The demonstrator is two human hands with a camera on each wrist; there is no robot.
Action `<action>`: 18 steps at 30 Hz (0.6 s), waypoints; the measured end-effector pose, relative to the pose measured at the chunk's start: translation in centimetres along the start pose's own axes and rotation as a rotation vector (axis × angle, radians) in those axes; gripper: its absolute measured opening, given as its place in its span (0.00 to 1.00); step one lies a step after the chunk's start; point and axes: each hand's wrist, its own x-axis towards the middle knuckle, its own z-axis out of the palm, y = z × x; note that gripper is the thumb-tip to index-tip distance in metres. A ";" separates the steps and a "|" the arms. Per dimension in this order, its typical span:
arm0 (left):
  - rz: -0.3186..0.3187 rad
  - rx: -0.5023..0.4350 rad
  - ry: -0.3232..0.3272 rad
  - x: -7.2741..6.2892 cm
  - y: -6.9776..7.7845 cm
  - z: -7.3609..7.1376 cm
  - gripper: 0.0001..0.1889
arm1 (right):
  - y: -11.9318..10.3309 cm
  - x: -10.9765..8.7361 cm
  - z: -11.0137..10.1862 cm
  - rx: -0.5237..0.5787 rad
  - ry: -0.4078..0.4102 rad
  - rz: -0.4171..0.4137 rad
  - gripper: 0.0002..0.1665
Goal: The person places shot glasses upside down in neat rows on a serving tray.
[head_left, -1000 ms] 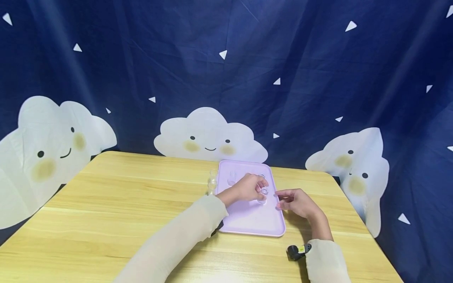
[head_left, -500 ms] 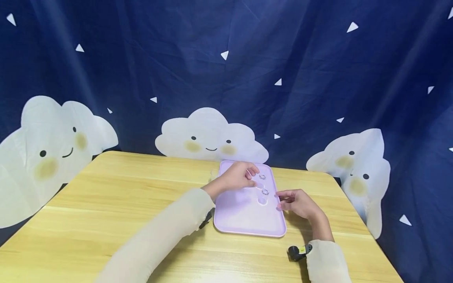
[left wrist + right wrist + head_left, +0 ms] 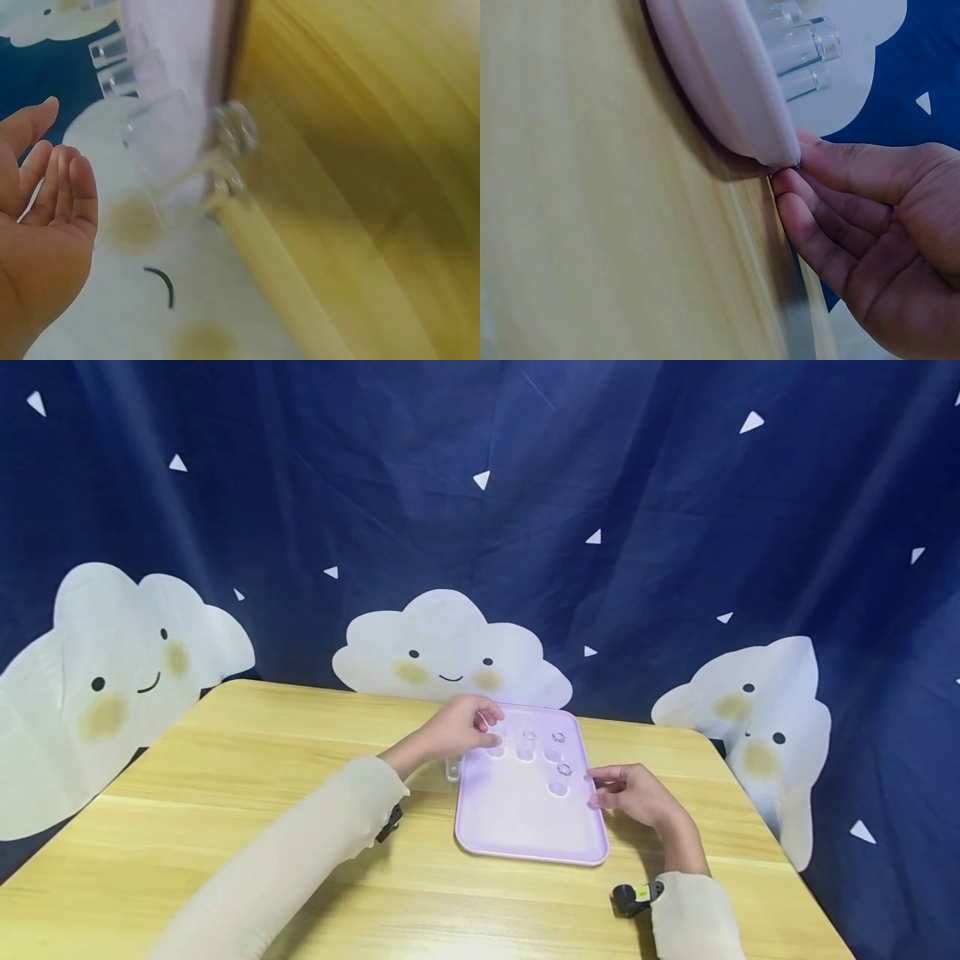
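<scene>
Several small clear cups stand upright on the lilac tray, among them a front cup and a back cup. My left hand hovers over the tray's back left part, next to another clear cup. In the left wrist view the fingers are loosely bent and hold nothing. My right hand is at the tray's right edge. In the right wrist view its thumb and fingertips pinch the tray's rim.
A clear cup stands on the wooden table just left of the tray, partly behind my left arm. Blurred clear cups also show by the tray's edge in the left wrist view. A dark blue cloud-print curtain hangs behind the table.
My left hand has let go of the front cup and moved left and back across the tray, uncovering the cups. My right hand has stayed at the tray's edge.
</scene>
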 end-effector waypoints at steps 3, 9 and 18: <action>0.000 0.010 0.004 -0.8 -0.9 -0.8 0.20 | 0.0 0.0 0.0 -0.003 -0.001 0.005 0.26; -0.010 0.021 0.035 -2.3 -2.6 -2.0 0.18 | 0.1 -0.1 0.0 -0.004 0.003 0.015 0.26; -0.028 -0.028 0.019 -4.0 -4.7 -3.0 0.24 | 0.1 -0.1 0.0 -0.004 0.001 0.014 0.26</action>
